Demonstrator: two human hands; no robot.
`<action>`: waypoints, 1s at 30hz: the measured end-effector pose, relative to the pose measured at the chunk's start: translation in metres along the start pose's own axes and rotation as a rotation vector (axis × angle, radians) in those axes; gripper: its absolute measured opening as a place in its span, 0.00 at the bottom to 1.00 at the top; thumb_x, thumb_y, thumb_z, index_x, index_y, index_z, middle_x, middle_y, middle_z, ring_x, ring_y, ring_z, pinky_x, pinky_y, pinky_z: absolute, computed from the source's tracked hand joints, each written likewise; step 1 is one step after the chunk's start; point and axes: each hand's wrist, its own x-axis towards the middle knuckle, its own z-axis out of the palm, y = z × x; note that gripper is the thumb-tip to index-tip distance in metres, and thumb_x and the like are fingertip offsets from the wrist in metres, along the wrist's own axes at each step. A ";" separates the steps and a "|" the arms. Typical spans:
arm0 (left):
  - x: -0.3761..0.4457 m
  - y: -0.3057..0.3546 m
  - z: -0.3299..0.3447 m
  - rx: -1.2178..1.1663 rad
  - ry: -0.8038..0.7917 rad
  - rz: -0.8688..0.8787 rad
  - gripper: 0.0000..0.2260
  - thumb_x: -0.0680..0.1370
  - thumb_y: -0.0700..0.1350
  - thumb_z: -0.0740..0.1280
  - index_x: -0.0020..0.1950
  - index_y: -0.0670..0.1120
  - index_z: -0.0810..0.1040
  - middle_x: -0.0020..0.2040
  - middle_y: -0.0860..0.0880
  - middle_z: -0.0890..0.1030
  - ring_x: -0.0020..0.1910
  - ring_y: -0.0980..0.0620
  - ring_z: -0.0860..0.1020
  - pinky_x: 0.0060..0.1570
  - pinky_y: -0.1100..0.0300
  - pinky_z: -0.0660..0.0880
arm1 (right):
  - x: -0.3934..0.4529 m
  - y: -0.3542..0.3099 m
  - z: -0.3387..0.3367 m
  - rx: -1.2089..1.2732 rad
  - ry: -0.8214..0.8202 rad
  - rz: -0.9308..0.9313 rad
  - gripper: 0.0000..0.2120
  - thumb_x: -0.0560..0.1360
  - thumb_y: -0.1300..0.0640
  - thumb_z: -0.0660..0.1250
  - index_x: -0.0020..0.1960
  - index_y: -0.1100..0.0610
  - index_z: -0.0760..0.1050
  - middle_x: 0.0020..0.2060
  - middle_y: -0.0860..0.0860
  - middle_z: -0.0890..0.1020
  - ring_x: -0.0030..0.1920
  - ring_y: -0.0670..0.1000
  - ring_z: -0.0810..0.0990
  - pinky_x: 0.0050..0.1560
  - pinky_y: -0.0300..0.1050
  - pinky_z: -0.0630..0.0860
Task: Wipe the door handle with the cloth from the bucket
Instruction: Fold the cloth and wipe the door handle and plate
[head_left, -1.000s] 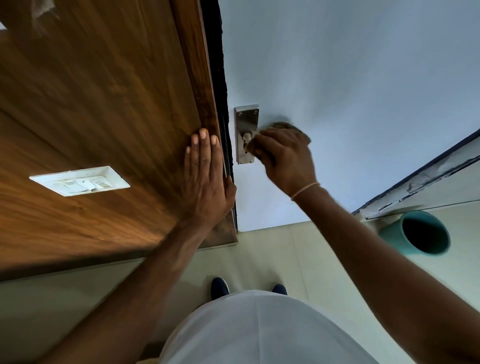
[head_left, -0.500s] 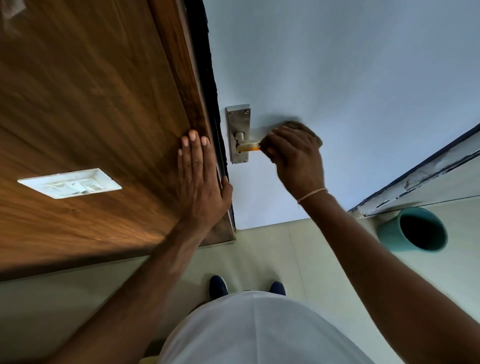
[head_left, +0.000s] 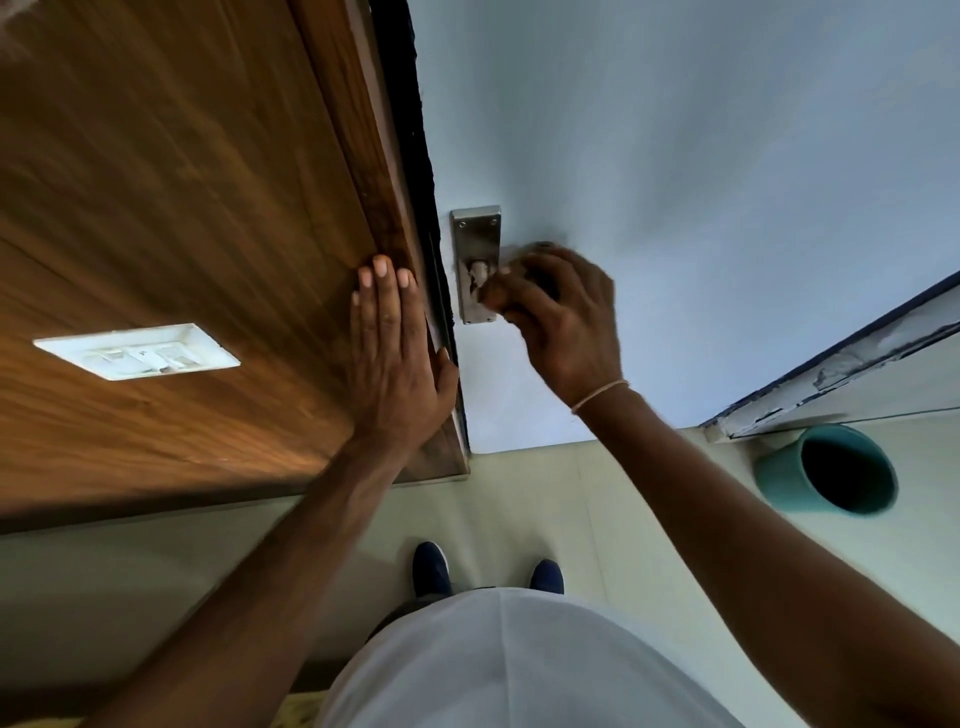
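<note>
On the pale door (head_left: 675, 156), near its left edge, the right hand (head_left: 569, 317) is clenched around the door handle (head_left: 480, 270), and only a dark bit of the cloth (head_left: 543, 247) shows above the knuckles, so the cloth seems to be bunched inside the fist between palm and lever. The hand is blurred – I judge it is in the middle of a rubbing stroke close to the metal plate (head_left: 475, 234). The left hand (head_left: 395, 358) lies flat with released, straight fingers on the wooden frame (head_left: 363, 156), its thumb right at the gap beside the door edge. This is the first risk: if the rubbing pushes the lever down and the door swings, the thumb could be pinched there. Second, because the cloth is hidden so deep in the grip, it may slide out and the bare fingers would polish instead of it. The teal bucket (head_left: 826, 467) stands on the floor (head_left: 597, 519) to the right, well apart from the feet – a careless step back could knock it.
</note>
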 end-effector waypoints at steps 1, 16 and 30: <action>0.000 0.000 -0.001 0.004 -0.003 -0.003 0.47 0.76 0.46 0.74 0.87 0.35 0.53 0.86 0.31 0.58 0.87 0.33 0.54 0.88 0.42 0.52 | -0.004 0.005 0.000 -0.029 0.005 0.006 0.16 0.83 0.56 0.74 0.70 0.52 0.84 0.66 0.59 0.84 0.72 0.64 0.78 0.71 0.61 0.73; 0.004 0.020 0.000 -0.065 0.031 -0.080 0.46 0.74 0.43 0.76 0.84 0.29 0.56 0.83 0.27 0.60 0.84 0.27 0.59 0.86 0.37 0.57 | 0.014 0.012 0.017 0.065 0.049 -0.387 0.15 0.84 0.62 0.74 0.70 0.53 0.85 0.62 0.58 0.87 0.63 0.64 0.84 0.60 0.57 0.79; 0.003 0.021 0.001 -0.070 0.064 -0.093 0.43 0.74 0.40 0.75 0.83 0.29 0.57 0.83 0.27 0.61 0.84 0.28 0.60 0.84 0.35 0.61 | 0.021 0.003 0.026 0.077 0.120 -0.478 0.10 0.84 0.59 0.74 0.65 0.54 0.87 0.57 0.58 0.88 0.59 0.62 0.87 0.60 0.56 0.83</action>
